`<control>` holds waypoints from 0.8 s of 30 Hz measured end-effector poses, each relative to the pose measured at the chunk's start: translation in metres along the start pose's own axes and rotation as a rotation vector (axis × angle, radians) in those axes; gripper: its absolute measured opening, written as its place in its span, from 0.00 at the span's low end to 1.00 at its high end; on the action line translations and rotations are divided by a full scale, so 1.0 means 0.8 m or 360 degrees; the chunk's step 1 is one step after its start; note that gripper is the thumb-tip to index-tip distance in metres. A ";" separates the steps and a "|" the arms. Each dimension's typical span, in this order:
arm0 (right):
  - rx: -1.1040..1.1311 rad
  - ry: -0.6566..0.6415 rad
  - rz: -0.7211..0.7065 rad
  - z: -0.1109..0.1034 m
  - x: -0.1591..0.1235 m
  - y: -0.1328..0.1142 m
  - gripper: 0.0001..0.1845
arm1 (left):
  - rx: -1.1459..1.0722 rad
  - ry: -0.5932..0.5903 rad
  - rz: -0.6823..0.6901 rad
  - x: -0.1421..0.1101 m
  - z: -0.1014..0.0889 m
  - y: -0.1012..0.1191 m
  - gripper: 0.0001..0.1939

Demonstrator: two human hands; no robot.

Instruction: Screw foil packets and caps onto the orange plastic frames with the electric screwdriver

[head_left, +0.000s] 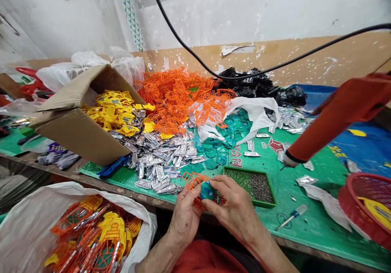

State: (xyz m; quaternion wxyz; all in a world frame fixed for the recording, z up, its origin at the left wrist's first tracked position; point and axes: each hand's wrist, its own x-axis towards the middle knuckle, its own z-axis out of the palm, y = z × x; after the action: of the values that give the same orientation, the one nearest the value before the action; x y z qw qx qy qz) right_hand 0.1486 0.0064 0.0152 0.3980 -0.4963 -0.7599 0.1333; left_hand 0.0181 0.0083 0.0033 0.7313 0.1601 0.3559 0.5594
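My left hand (185, 218) and my right hand (232, 204) meet low in the middle of the view. Between them is a small teal plastic piece (208, 191), pinched by my right fingers and resting against my left fingers. An orange plastic lattice piece (193, 180) sticks up from my left fingers and meets the teal piece. Its lower part is hidden by my fingers. Just beyond my right hand lies a green tray of small dark beads (250, 186). Loose silver foil-like pieces (159, 163) are piled beyond my left hand.
A co-worker's red sleeve (339, 118) reaches in at right above the green work mat (305, 187). Beyond are a cardboard box of yellow pieces (82, 122), orange lattice (180, 102) and teal piles (235, 128). A red basket (365, 203), small screwdriver (291, 217) and white bag (91, 232) lie nearby.
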 end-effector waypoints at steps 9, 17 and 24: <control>-0.0187 0.0166 -0.0093 0.009 -0.008 -0.004 0.13 | 0.0054 -0.0042 -0.0040 -0.003 0.006 0.003 0.15; 0.0029 -0.0014 -0.0074 -0.007 -0.005 0.003 0.08 | 0.0175 -0.0125 -0.0108 -0.007 0.006 0.001 0.18; 0.0035 -0.0114 -0.0056 -0.007 -0.006 0.006 0.09 | 0.0180 -0.0099 -0.0128 -0.005 0.003 -0.004 0.20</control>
State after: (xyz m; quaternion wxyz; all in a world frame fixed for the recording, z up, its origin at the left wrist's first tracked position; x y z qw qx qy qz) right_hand 0.1568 0.0036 0.0138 0.3784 -0.4735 -0.7807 0.1524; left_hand 0.0214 0.0040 0.0046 0.7537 0.2039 0.3702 0.5034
